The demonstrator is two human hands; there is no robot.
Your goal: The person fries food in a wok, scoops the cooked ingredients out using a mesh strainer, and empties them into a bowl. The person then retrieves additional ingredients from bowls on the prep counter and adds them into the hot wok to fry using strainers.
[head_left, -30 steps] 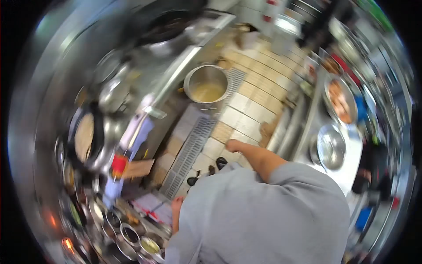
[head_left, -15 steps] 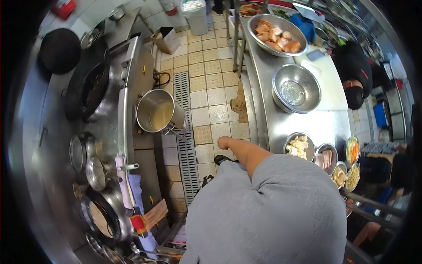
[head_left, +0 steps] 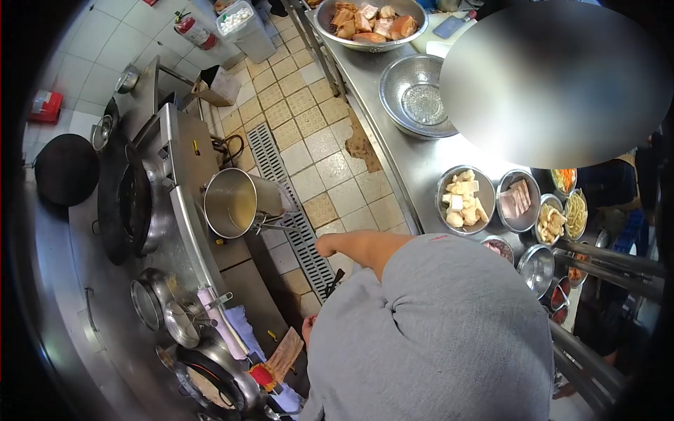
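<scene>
Bright glare on the counter (head_left: 420, 165), a big blurred patch, dark curved edges.

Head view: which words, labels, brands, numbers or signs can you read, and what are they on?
None readable.
Fire extinguisher: label too small to read.
Red box on the wall: pale markings, too blurred to read.
Gray shirt: small red mark, not legible.

1 stockpot (head_left: 261, 196); 1 fire extinguisher (head_left: 195, 31); 1 drain grate (head_left: 274, 158); 2 large bowls (head_left: 421, 104); 1 translucent tub (head_left: 256, 43)
</scene>
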